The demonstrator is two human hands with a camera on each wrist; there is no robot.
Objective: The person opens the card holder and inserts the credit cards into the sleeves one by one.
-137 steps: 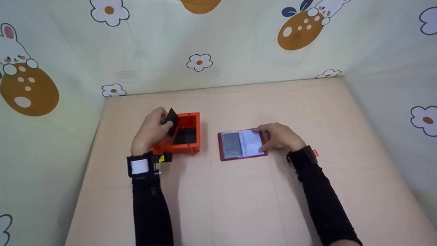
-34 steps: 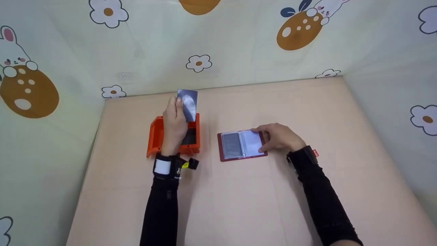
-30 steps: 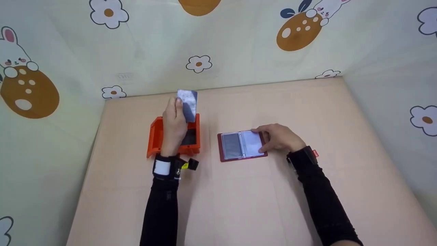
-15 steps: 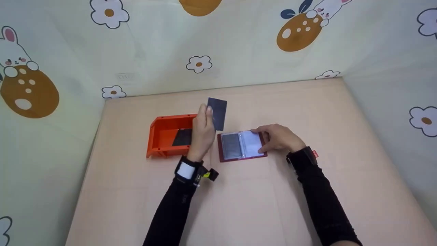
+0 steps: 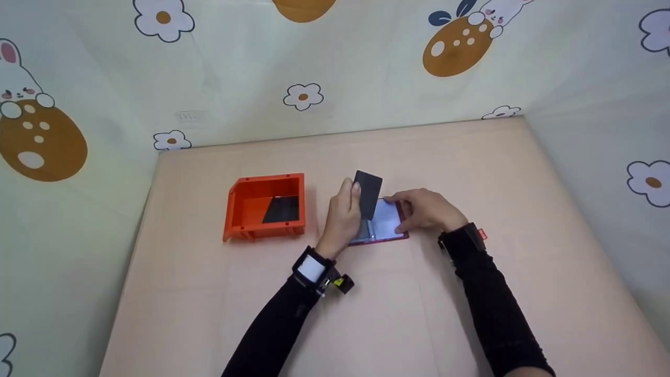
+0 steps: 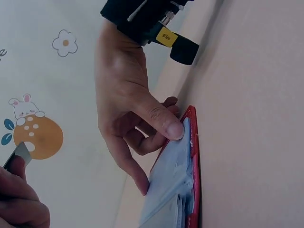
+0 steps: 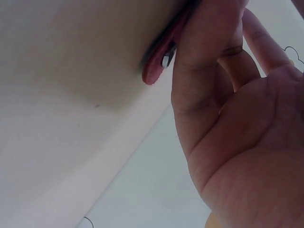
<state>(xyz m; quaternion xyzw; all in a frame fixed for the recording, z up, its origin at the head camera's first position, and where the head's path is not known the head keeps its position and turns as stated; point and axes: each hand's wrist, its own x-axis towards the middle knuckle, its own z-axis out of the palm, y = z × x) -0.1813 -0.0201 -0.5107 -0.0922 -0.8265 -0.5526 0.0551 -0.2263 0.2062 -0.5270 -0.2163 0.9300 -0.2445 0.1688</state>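
Note:
My left hand (image 5: 341,214) pinches a dark, thin card (image 5: 369,193) and holds it tilted over the left part of an open, red-covered card album (image 5: 387,220). The album lies spread on the table, its clear sleeves showing; my left hand and the card hide most of its left page. My right hand (image 5: 426,209) is at the album's right side. Its thumb (image 6: 175,130) and straight index finger (image 6: 137,175) press on the right page at two places, the other fingers bent inward. In the left wrist view the held card (image 6: 20,154) shows edge-on at lower left.
An orange bin (image 5: 251,235) stands on the table left of the album, with flat dark cards (image 5: 282,209) inside its right end. A pale pink cover (image 5: 377,303) lies over the table. Behind it hangs a wall sheet (image 5: 235,63) printed with flowers and rabbits.
My left hand has lifted the card out of the orange bin and carried it right, to over the album. The right hand has stayed on the album.

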